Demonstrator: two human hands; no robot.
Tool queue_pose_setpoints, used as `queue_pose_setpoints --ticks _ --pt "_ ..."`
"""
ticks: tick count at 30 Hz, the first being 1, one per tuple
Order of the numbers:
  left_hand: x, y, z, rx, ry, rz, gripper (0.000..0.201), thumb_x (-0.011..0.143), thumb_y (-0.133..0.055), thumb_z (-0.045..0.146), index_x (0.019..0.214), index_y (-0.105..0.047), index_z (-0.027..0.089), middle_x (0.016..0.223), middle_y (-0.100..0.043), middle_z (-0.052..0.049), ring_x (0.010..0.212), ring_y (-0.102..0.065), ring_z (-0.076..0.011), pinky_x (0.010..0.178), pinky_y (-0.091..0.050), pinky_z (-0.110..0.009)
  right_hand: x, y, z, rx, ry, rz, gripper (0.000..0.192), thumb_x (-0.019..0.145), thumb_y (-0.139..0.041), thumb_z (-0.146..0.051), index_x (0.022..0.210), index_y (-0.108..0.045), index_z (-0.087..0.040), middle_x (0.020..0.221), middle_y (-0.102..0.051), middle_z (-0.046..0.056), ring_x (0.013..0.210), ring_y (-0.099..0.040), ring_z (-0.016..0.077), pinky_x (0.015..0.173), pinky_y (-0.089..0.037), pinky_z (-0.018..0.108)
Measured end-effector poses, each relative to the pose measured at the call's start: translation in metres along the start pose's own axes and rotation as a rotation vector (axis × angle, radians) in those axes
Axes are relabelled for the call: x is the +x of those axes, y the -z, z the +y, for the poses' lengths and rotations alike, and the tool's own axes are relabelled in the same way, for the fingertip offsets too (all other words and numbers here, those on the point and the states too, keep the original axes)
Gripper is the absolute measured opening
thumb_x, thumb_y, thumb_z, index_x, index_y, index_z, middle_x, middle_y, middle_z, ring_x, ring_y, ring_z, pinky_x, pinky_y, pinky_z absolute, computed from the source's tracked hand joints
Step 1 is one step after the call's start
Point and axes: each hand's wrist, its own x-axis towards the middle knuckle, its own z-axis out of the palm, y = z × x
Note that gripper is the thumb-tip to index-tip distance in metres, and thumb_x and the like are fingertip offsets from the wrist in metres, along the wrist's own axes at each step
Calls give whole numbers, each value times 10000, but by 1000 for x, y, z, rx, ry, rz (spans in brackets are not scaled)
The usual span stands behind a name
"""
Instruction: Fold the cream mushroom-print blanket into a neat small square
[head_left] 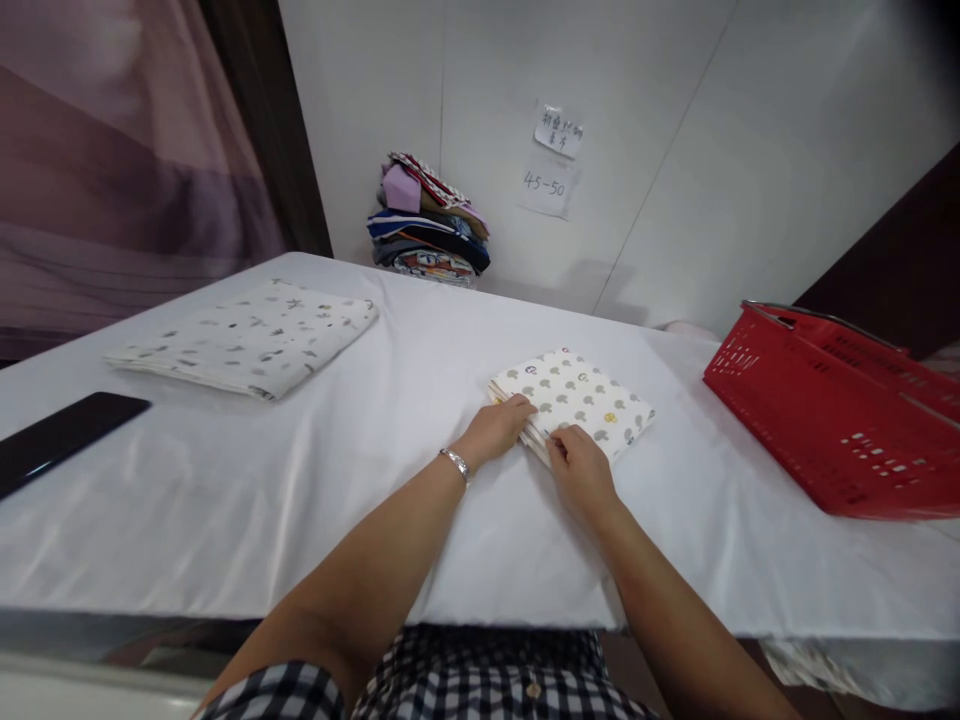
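Observation:
A folded white cloth with grey, yellow and dark printed shapes lies on the white-covered table in front of me. My left hand, with a silver bracelet at the wrist, pinches its layered near-left edge, thumb and fingers closed on the fabric. Lower along the same edge, my right hand also grips the layers, fingers curled. The cloth's far and right corners rest flat on the table. The parts of the edge under my fingers are hidden.
On the left lies another folded white cloth with grey prints, and a black flat object nearer me. A red plastic basket stands on the right. Several folded fabrics are stacked against the wall, beside handwritten paper signs.

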Motion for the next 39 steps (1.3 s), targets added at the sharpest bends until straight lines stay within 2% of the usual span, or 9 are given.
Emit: queue_pose_setpoints --ticks 5,9,12,20,28,34,39 --pt "2 0 0 56 -15 -32 301 836 -367 154 1020 -577 267 1076 -556 14 766 -551 -114 635 -389 -225 1 0 0 -25 29 -3 229 896 -367 -213 834 -587 -201 818 -583 36 794 -535 165 696 -386 265" --pt "4 2 3 113 -29 5 277 791 -379 98 930 -578 231 1031 -563 7 736 -533 -117 561 -346 -227 -3 -1 -1 -34 81 57 237 908 -346 -200 878 -582 -199 865 -589 45 822 -531 163 702 -385 260" --pt "0 5 3 123 -49 45 267 799 -377 89 915 -572 229 1041 -561 4 742 -537 -115 542 -337 -226 -6 0 -2 -45 117 51 250 918 -337 -216 869 -582 -204 862 -590 48 833 -524 169 715 -382 267" --pt "-7 6 -4 -2 -37 25 244 885 -375 226 976 -598 263 1061 -575 23 787 -570 -102 646 -410 -215 -4 3 -3 -56 83 -12 126 862 -470 -284 865 -572 -211 866 -585 32 831 -517 172 686 -372 264" --pt "-6 3 -7 -14 -41 32 249 897 -382 280 989 -614 279 1059 -581 33 779 -574 -96 661 -408 -214 -4 3 -3 -44 86 -5 231 913 -353 -223 849 -574 -201 831 -574 33 812 -513 167 690 -372 266" --pt "-6 1 -6 6 -62 58 272 901 -369 279 1070 -581 295 1101 -565 26 772 -572 -99 658 -403 -217 -5 1 0 -30 57 50 234 904 -344 -197 889 -578 -200 856 -581 43 804 -523 168 678 -382 266" --pt "-5 3 -2 30 -40 41 271 896 -356 261 982 -612 286 1086 -570 27 724 -554 -94 633 -386 -220 -5 1 -3 -47 50 38 220 893 -364 -209 877 -584 -205 845 -584 42 803 -526 170 672 -380 265"
